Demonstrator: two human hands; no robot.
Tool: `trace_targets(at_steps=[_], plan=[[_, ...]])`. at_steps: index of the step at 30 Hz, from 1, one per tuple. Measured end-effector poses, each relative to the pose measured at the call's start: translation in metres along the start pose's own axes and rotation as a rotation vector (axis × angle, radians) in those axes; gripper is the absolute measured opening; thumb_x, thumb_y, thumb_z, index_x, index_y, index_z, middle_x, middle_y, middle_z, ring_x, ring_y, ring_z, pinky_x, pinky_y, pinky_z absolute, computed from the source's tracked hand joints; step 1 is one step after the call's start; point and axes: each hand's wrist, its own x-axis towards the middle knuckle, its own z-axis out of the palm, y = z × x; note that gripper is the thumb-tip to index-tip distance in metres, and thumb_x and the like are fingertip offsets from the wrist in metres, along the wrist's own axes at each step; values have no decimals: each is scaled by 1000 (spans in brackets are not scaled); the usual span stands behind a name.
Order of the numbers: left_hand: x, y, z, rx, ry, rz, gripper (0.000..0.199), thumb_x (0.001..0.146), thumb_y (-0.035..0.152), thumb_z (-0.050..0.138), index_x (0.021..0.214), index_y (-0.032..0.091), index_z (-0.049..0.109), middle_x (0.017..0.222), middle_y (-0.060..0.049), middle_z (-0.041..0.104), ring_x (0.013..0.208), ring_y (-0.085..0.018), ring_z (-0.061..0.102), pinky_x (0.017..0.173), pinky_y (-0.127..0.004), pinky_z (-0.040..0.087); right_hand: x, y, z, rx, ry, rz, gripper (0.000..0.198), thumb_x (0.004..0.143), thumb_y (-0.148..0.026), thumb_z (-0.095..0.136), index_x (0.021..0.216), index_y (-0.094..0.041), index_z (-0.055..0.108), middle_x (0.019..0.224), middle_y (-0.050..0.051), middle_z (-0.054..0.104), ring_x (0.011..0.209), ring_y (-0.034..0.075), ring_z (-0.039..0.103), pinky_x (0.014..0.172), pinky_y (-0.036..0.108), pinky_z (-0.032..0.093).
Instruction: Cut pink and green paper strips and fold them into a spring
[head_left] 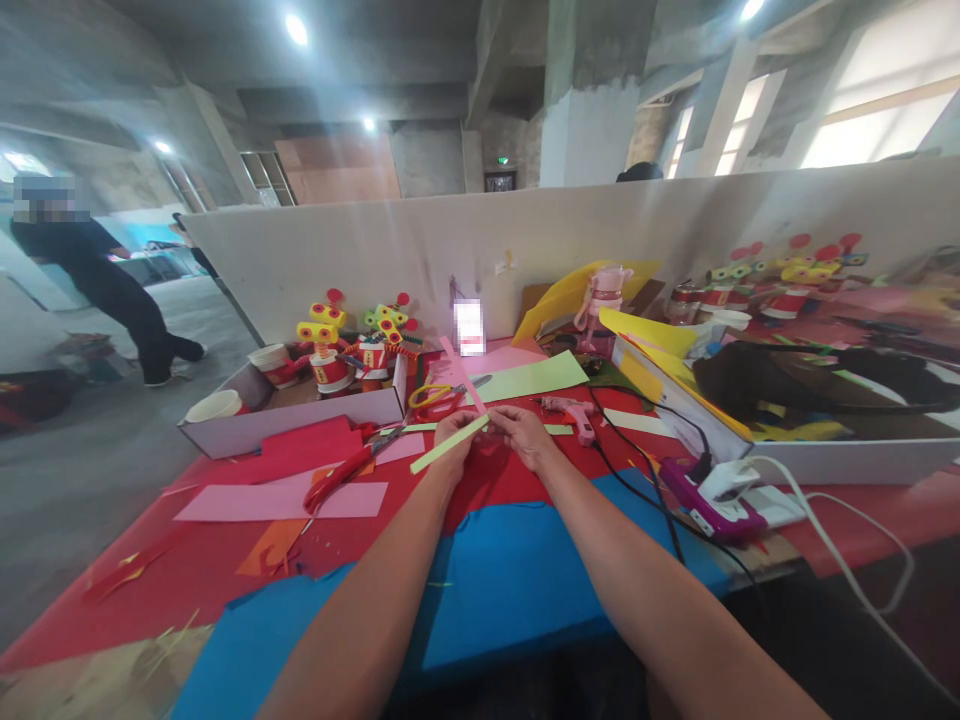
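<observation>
1. Green paper strip (459, 441) is the landmark: it lies slanted over the red sheet (491, 475) on the table, pinched at its upper end between both hands.
2. Left hand (455, 434) is closed on the strip from the left side, fingers curled around it.
3. Right hand (527, 432) meets the strip's upper end from the right, fingertips pressed together on it (the two hands nearly touch there).
4. Left of the strip, close by, red-handled scissors (341, 472) rest on a pink sheet (283, 500).
5. Behind the strip, yellow-handled scissors (439, 396) lie beside a pale green sheet (529, 379).
6. Right of the strip and near it, a pink glue gun (574, 412) lies on the red sheet, its black cord (637, 470) trailing toward the near edge.
7. Further right of the strip sits a purple-and-white glue gun (716, 495) with a white cable (840, 560).
8. Behind and left of the strip, a cardboard box (292, 420) holds paper-cup robot figures (330, 350).
9. Nearer than the strip, a blue sheet (495, 580) lies under both forearms.
10. Far left of the strip, beyond the table, a person in dark clothes (112, 290) leans forward.
</observation>
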Motion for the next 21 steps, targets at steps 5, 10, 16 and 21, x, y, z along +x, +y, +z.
trace_targets(at_steps=[5, 10, 16, 21], plan=[[-1, 0, -1, 42, -7, 29, 22, 53, 30, 80, 65, 15, 70, 60, -3, 66, 51, -11, 54, 50, -23, 41, 1, 0, 0, -84, 24, -44, 42, 48, -48, 85, 73, -17, 72, 62, 0, 67, 60, 14, 62, 69, 31, 54], [0, -3, -2, 48, -4, 33, 24, 54, 31, 81, 69, 14, 73, 64, -5, 69, 54, -12, 56, 53, -24, 43, 2, -2, 2, -258, 77, -185, 35, 56, -48, 79, 70, -17, 72, 58, 0, 66, 57, 15, 59, 66, 30, 51], [3, -7, -1, 39, -17, 18, 31, 56, 37, 82, 76, 15, 74, 69, -5, 70, 57, -13, 57, 53, -23, 42, 2, -1, 5, -222, 182, -257, 31, 62, -47, 74, 74, -19, 70, 63, 1, 69, 63, 19, 64, 70, 34, 53], [6, -7, -1, 10, -85, 18, 34, 58, 41, 82, 74, 13, 73, 64, -3, 67, 53, -10, 53, 51, -22, 40, 2, 2, 7, -201, 193, -263, 28, 62, -44, 74, 75, -20, 69, 69, 2, 70, 66, 20, 66, 71, 34, 54]])
